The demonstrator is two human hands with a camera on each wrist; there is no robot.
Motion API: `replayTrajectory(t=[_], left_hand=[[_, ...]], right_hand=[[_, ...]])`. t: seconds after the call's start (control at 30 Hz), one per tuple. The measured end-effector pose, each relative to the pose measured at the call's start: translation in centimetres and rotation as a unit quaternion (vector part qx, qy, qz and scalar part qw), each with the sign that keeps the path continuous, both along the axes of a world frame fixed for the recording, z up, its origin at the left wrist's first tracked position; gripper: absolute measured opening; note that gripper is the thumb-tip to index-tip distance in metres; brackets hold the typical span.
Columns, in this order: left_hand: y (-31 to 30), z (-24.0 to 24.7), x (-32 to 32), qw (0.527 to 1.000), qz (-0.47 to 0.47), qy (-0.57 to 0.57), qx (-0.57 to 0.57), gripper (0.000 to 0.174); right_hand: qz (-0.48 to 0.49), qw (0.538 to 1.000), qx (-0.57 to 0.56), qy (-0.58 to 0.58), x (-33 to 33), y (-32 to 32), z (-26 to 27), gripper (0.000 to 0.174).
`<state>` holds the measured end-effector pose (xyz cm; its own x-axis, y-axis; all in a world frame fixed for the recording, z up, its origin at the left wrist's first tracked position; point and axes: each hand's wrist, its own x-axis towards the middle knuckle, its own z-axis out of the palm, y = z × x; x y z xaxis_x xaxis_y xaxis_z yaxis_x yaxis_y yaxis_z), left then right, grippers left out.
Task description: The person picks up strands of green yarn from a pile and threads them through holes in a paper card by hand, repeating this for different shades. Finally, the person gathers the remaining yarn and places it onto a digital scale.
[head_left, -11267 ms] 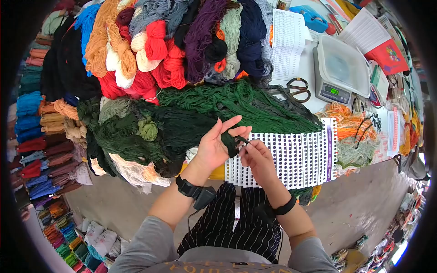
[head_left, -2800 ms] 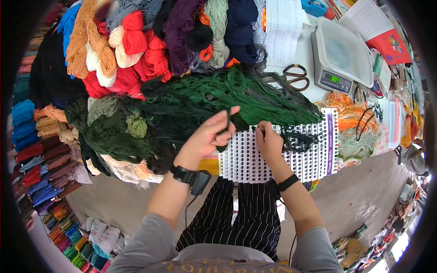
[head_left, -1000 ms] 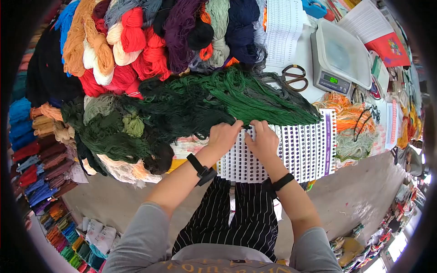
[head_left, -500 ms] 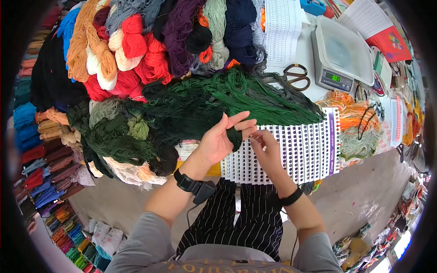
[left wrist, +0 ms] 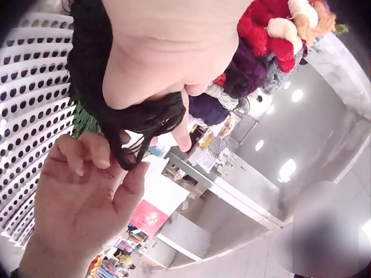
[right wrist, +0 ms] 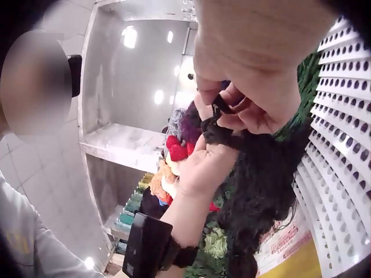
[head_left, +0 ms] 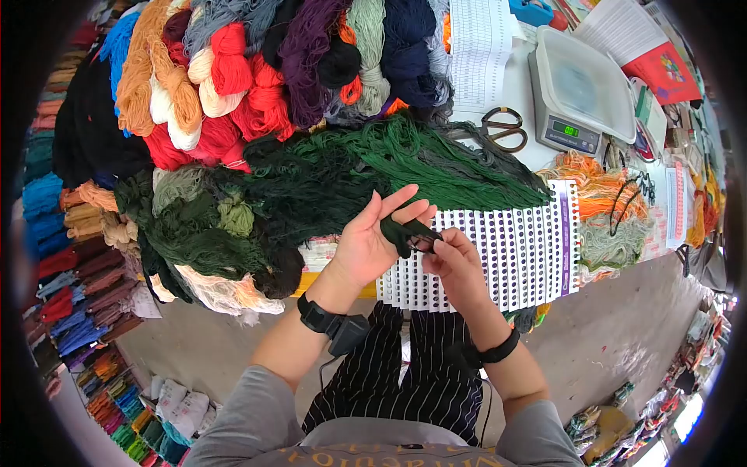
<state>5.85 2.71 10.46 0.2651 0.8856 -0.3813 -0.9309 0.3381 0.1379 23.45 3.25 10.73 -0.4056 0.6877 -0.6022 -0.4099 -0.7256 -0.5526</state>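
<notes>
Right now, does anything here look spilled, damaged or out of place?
Nothing looks damaged. A dark yarn bundle lies across the left hand, fingers straight; the right hand pinches it. Green yarn sprawls loosely onto the top edge of the hole card.

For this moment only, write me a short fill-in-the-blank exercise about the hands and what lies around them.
1. The left hand, fingers straight, carries a small dark bundle of ____.
2. The right hand pinches a strand of it above a white card punched with rows of ____.
3. A pair of ____ lies between the green yarn heap and the weighing scale.
Missing words: yarn; holes; scissors.
</notes>
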Motion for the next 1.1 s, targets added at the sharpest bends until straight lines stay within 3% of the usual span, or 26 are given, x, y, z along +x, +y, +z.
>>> replayTrajectory(t=[0.23, 0.43, 0.5, 0.8, 1.1], left_hand=[[0.4, 1.4, -0.5, 0.995, 0.049, -0.066, -0.05, 0.047], [0.3, 0.8, -1.1, 0.994, 0.04, -0.096, -0.016, 0.047], [0.3, 0.9, -1.0, 0.995, 0.033, -0.09, -0.013, 0.048], [0.0, 1.2, -1.0, 0.998, -0.006, -0.067, -0.02, 0.052], [-0.3, 1.6, -0.7, 0.999, -0.024, -0.043, -0.017, 0.053]], right_hand=[[0.151, 0.988, 0.009, -0.042, 2.0, -1.1, -1.6, 0.016], [0.115, 0.993, 0.021, -0.021, 2.5, -0.6, -1.3, 0.017], [0.085, 0.994, 0.0, 0.068, 2.4, -0.7, -0.9, 0.022], [0.072, 0.969, -0.074, 0.223, 2.7, -0.8, -0.1, 0.031], [0.086, 0.957, -0.109, 0.255, 2.5, -0.8, 0.4, 0.026]])
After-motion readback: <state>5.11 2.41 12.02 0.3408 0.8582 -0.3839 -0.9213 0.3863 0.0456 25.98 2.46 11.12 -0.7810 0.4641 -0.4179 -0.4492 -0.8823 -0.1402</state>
